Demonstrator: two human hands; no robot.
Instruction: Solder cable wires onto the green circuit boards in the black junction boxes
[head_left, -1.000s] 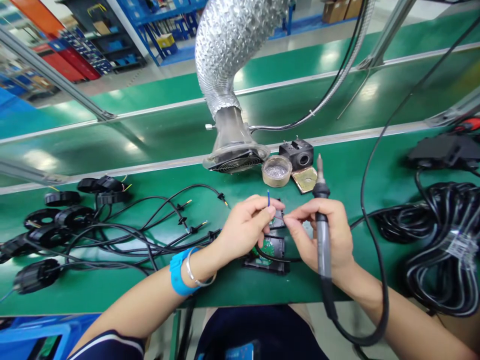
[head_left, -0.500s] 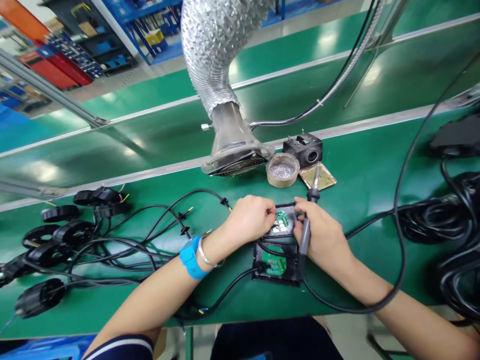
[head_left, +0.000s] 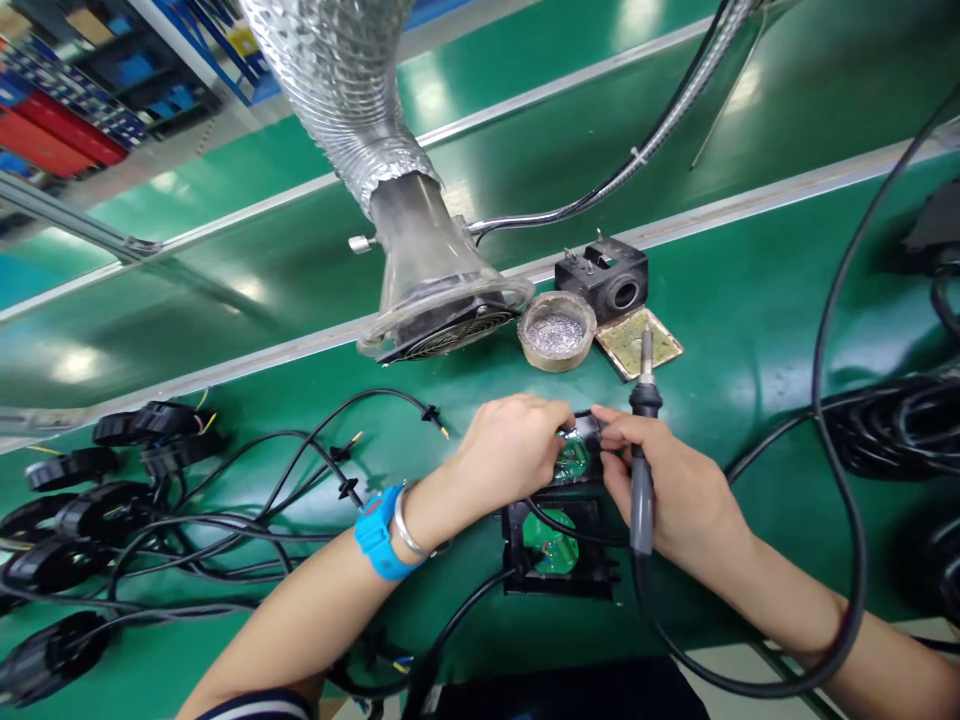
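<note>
My left hand, fingers curled, grips the left side of a small black housing with a green circuit board in it. On the housing's other side, my right hand touches the edge with its fingertips. That same hand carries a soldering iron, its tip pointing away from me over the sponge tray. Just below lies a second black housing with a green circuit board and a black cable running into it. My left fingers hide part of the upper board.
A fume extractor hood hangs over the bench's back edge. Beside it stand a round dish of solder bits and a black iron holder. Black cables with round caps crowd the left; coiled cable lies at right.
The view has shifted, so the hood and cables sit further left. The soldering iron has moved slightly right with my right hand. Both hands stay at the upper housing.
</note>
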